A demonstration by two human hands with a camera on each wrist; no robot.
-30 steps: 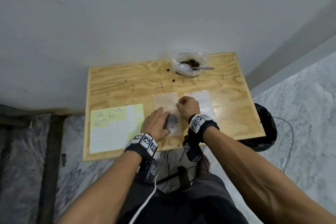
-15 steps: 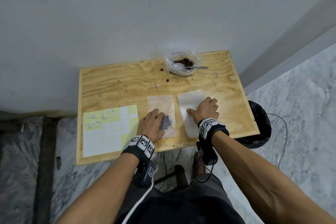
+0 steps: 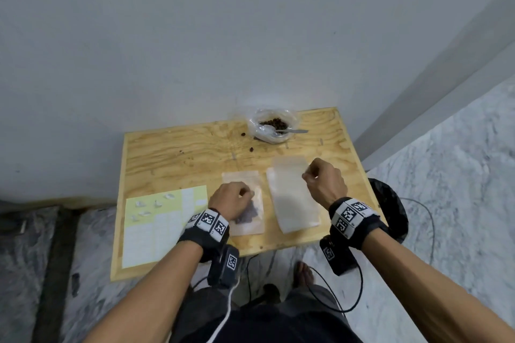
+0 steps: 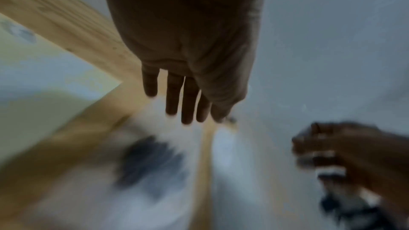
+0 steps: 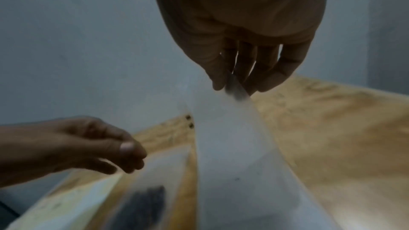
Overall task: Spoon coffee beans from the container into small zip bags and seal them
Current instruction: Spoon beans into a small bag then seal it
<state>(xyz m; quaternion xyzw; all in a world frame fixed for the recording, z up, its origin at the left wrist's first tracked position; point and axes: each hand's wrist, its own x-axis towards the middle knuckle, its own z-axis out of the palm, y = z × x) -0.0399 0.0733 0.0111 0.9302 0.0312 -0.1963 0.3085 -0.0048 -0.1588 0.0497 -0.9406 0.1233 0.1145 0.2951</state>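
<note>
right of filled bag (image 3: 246,210), empty bag (image 3: 289,195) lies long axis away from us; our right hand (image 3: 324,185) pinches its far corner, nearer; left hand (image 3: 231,199) loosely curled over filled bag, holding nothing.

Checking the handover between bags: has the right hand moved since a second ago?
Yes. The right hand has left the filled bag and gone rightward, judged against the coffee container; it now pinches the top edge of the empty bags.
</note>
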